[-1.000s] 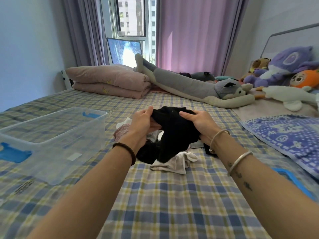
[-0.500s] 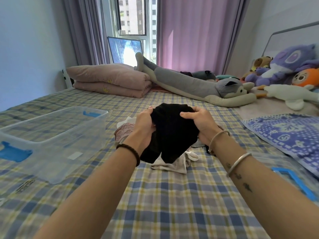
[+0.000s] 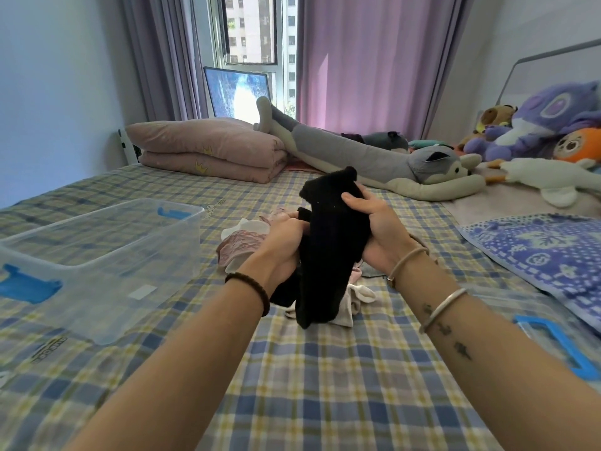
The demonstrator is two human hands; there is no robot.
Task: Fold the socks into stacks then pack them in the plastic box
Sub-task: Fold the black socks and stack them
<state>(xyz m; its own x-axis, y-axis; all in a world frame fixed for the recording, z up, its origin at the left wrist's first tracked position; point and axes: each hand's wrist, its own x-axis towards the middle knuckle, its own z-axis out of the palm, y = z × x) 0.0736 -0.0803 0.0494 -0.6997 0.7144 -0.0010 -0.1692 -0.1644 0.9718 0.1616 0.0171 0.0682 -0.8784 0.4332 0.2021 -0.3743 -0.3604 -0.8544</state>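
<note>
Above the sock pile (image 3: 241,244) on the bed (image 3: 325,385), black socks (image 3: 328,252) are held up between both hands: the upper part is wrapped by the curled fingers and thumb of the right hand (image 3: 375,229), the middle is gripped by the left hand (image 3: 282,244), and the lower end hangs loose. For a neat fold, the edges should probably be lined up and the hanging end raised before anything is carried to the plastic box (image 3: 136,275), set well apart on the left.
</note>
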